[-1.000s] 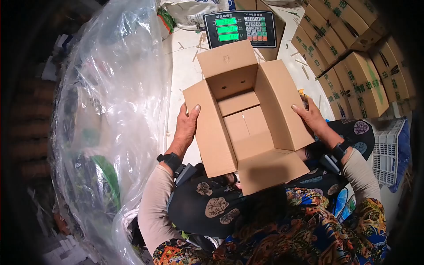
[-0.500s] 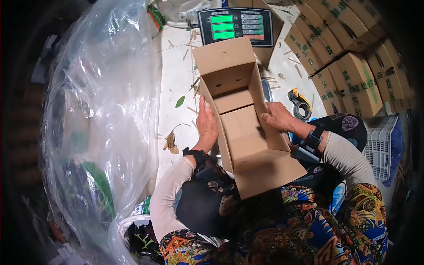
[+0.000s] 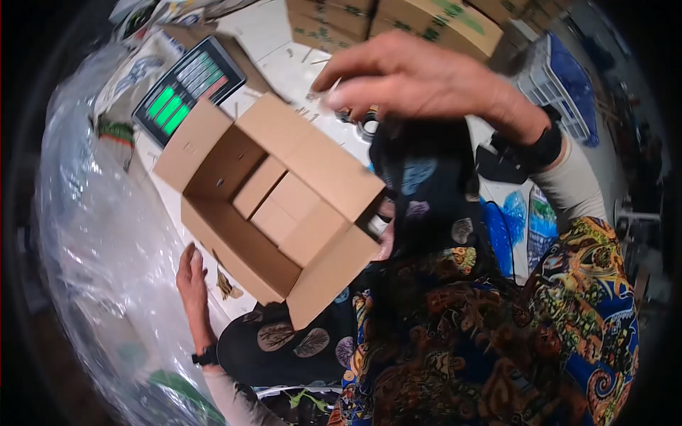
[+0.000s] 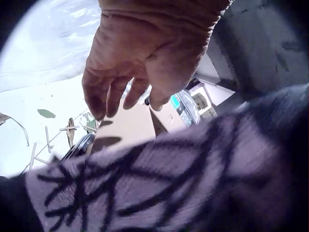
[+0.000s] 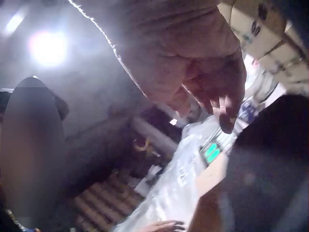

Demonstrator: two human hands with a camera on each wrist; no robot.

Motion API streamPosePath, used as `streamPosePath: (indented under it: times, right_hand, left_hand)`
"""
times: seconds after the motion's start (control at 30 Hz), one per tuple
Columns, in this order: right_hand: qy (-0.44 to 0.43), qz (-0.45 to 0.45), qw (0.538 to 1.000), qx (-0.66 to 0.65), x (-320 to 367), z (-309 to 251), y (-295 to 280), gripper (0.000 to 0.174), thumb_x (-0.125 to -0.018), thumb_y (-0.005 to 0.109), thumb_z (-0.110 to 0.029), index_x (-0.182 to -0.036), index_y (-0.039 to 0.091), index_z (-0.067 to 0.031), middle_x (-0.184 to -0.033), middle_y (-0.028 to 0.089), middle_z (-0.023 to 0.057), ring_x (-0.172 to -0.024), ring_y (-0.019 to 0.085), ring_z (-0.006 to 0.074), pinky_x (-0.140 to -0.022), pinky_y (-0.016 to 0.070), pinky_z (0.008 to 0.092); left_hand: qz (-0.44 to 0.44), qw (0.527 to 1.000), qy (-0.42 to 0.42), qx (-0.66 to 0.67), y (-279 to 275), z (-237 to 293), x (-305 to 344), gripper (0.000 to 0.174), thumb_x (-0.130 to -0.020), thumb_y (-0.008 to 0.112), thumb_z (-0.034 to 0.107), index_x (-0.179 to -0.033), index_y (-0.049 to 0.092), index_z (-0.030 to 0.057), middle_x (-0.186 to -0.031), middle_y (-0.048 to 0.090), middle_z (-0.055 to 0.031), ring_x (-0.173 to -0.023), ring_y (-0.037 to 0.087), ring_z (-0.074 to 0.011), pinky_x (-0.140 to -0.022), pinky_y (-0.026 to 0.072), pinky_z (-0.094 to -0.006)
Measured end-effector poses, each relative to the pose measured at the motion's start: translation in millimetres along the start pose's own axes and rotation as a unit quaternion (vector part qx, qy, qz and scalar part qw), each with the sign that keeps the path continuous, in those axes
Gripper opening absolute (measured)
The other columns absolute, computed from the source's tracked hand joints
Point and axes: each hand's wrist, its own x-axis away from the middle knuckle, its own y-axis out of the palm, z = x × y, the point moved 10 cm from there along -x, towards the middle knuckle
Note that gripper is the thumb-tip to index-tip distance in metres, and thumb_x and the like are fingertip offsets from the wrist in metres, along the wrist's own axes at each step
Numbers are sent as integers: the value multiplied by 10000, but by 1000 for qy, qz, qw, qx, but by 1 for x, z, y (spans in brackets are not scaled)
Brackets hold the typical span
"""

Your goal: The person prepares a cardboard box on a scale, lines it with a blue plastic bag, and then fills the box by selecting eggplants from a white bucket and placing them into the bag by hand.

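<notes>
An open cardboard box [image 3: 312, 160] stands tilted over the person's lap, its flaps spread and its inside bare. Beside its left wall is my left hand [image 3: 192, 280], fingers loose and holding nothing. In the left wrist view, that hand's fingertips overlap the box [image 4: 128, 125]. My right hand [image 3: 419, 78] is raised off the box, up and to its right, with loosely bent fingers and nothing in them. Partly hidden behind those fingers, a roll of tape [image 3: 369, 128] lies on the floor.
A scale with a lit green display [image 3: 170, 110] stands behind the box. Clear plastic sheeting [image 3: 106, 277] covers the left side. Printed cartons [image 3: 433, 25] are stacked at the back, near a white crate [image 3: 547, 85]. A dry leaf [image 3: 227, 285] lies by the left hand.
Both hands have come off the box walls; the right has lifted up and away, the left has dropped outward. The side flaps, pressed inward half a second ago, spread again. The head view has swung right.
</notes>
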Motion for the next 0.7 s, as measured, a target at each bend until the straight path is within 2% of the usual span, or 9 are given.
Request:
streamPosePath:
  times: [0.1,0.13,0.23,0.3,0.37,0.43,0.5,0.6,0.7]
  right_hand:
    - [105,70,992,14,49,84,-63,478,-915,548,-417,-1103,625,17,-905,657,126,-780,658,178,-714,527,332]
    - [143,68,986,53,72,128,-77,478,-910,555,-419,-1102,627,13,-883,662,126,-773,661,185,-702,529,333]
    - [223,59,965,125,142,277,-47,456,-885,589,-421,-1029,649,8,-798,678,126,-696,668,185,-616,541,329]
    - [359,67,929,58,217,374,-21,402,-870,616,-385,-956,662,5,-743,686,139,-593,660,180,-549,545,330]
    - [414,77,907,19,282,426,12,344,-864,629,-344,-856,673,-3,-714,687,134,-509,644,178,-489,535,328]
    - [467,46,883,-7,328,461,61,341,-856,634,-334,-802,673,0,-678,682,110,-501,653,191,-484,536,333]
    - [488,102,864,-68,349,455,106,354,-850,628,-335,-766,678,5,-671,679,118,-522,661,229,-526,548,349]
    - [423,110,899,-39,324,453,128,300,-849,633,-292,-869,692,1,-746,689,161,-624,678,293,-633,555,386]
    - [360,183,915,5,286,449,131,331,-823,680,-191,-1100,612,-25,-755,674,147,-643,663,267,-644,530,382]
  left_hand:
    - [-102,991,-62,65,4,36,22,570,-952,540,386,-1364,469,-1,-1231,586,-186,-1072,602,-274,-910,478,-370]
    - [-97,992,-60,57,1,50,28,587,-952,535,399,-1374,454,0,-1208,594,-198,-1060,608,-276,-911,478,-369]
    - [-55,997,-50,-2,-21,53,34,585,-954,529,405,-1371,459,0,-1220,594,-200,-1076,607,-273,-917,476,-375]
    - [-58,997,-38,-30,-21,79,47,604,-946,534,429,-1366,466,1,-1223,594,-207,-1088,603,-284,-916,477,-383]
    - [-61,996,-26,-62,-12,112,61,618,-940,538,445,-1363,469,1,-1217,597,-208,-1087,603,-289,-912,480,-387]
    - [-80,992,-12,-94,0,143,73,654,-926,555,477,-1361,472,-3,-1208,602,-207,-1069,608,-289,-901,483,-387]
    - [-104,987,4,-125,18,173,81,676,-919,563,495,-1363,469,-6,-1204,604,-207,-1057,610,-285,-895,484,-386]
    - [-122,984,27,-123,43,202,89,609,-932,588,412,-1348,482,-21,-1196,609,-205,-1044,612,-266,-864,490,-369]
    - [-135,983,40,-121,67,225,94,525,-951,582,318,-1335,493,-29,-1179,620,-198,-1045,616,-258,-855,494,-358]
